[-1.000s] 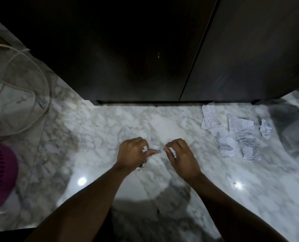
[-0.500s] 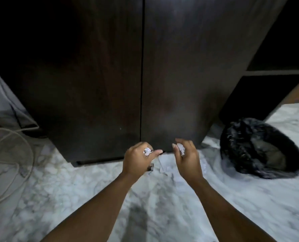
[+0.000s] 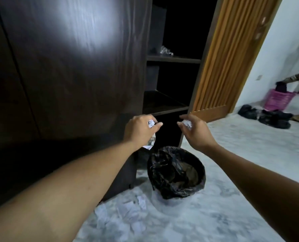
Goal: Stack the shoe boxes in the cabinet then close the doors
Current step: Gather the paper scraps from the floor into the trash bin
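Note:
The dark wooden cabinet (image 3: 72, 67) fills the left, its doors shut. To its right an open section shows dark shelves (image 3: 173, 58). No shoe box is in sight. My left hand (image 3: 140, 130) is closed on a crumpled white paper (image 3: 151, 123), a strip of it hanging below. My right hand (image 3: 194, 131) grips another crumpled paper ball (image 3: 187, 123). Both hands hover in front of the open shelves, above a bin lined with a black bag (image 3: 176, 172) that stands on the floor.
Several crumpled papers (image 3: 126, 210) lie on the marble floor (image 3: 232, 198) near the bin. A slatted wooden door (image 3: 220, 58) stands right of the shelves. Far right are a pink basket (image 3: 277, 100) and black bags (image 3: 267, 116).
The view swung up and to the right, from the floor and shut doors to the open shelves. Both hands rose off the floor with the paper and now hang over the bin.

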A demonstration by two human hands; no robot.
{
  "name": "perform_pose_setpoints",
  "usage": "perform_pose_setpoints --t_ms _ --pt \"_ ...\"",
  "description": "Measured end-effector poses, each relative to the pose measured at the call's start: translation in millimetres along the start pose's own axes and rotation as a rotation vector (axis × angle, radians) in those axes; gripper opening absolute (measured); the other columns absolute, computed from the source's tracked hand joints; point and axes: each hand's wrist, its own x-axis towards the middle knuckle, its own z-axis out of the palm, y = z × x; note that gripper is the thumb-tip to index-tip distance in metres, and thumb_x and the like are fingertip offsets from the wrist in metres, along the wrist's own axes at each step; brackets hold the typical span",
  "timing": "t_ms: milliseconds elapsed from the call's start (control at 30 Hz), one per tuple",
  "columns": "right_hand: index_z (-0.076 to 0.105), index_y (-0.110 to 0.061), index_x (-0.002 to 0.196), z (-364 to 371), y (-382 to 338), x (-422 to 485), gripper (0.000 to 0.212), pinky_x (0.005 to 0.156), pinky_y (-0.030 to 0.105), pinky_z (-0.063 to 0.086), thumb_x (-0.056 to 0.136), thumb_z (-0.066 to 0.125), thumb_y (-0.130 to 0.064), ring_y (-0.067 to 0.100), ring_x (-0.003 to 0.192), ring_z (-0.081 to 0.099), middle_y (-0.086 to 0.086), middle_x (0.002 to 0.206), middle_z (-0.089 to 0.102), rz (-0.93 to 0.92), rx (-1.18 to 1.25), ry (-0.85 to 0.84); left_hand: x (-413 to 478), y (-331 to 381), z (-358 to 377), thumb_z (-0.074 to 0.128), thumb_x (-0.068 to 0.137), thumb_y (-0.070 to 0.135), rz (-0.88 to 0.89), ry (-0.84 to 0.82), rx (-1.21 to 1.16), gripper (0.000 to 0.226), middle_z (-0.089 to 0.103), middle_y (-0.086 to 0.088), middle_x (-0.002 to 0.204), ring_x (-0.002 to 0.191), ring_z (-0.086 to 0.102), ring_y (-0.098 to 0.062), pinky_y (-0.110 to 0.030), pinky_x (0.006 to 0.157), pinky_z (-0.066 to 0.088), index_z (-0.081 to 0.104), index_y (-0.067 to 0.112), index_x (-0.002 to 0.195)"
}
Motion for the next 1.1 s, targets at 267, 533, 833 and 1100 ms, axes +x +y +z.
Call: perform_pose_setpoints --t_ms 267,533,833,1100 --pt "0.072 -0.005 0.103 71.5 118.1 -7.1 0.026 0.071 0.028 0.043 0.098 0.062 -0.028 0.028 0.088 0.065 0.013 0.097 0.07 0.574 0.063 -0.229 -17.1 -42.0 153.0 0.069 0.082 0.049 -0.193 -0.237 -0.032 0.027 0.07 0.003 0.074 0.076 0.067 -0.024 -0.038 0.067 0.056 0.069 0.022 0.077" --pt "0.045 -0.009 0.148 86.1 120.3 12.4 0.078 0.115 0.049 0.029 0.101 0.019 -0.065 0.034 0.143 0.036 0.016 0.155 0.039 0.881 0.593 -0.229 -5.4 -40.5 197.3 0.036 0.092 0.073 -0.495 -0.425 -0.479 0.057 0.053 0.007 0.075 0.078 0.053 -0.017 -0.036 0.078 0.042 0.052 0.02 0.076" --pt "0.059 -0.002 0.132 57.1 95.1 13.7 0.077 0.096 0.041 0.04 0.101 0.026 -0.065 0.034 0.12 0.055 0.019 0.133 0.058 0.754 0.385 -0.159 2.7 -11.7 152.9 0.025 0.102 0.059 -0.606 -0.64 -0.539 0.066 0.049 -0.004 0.147 0.136 0.044 -0.022 -0.032 0.103 0.029 0.052 0.015 0.143" --pt "0.059 -0.01 0.097 53.1 1.5 18.8 0.03 0.064 0.035 0.054 0.103 0.051 -0.038 0.021 0.067 0.059 0.015 0.095 0.061 0.592 0.434 -0.219 0.9 -31.1 35.2 0.061 0.093 0.047 -0.302 -0.558 0.037 0.056 0.059 -0.003 0.137 0.122 0.057 -0.023 -0.036 0.101 0.047 0.055 0.015 0.138"
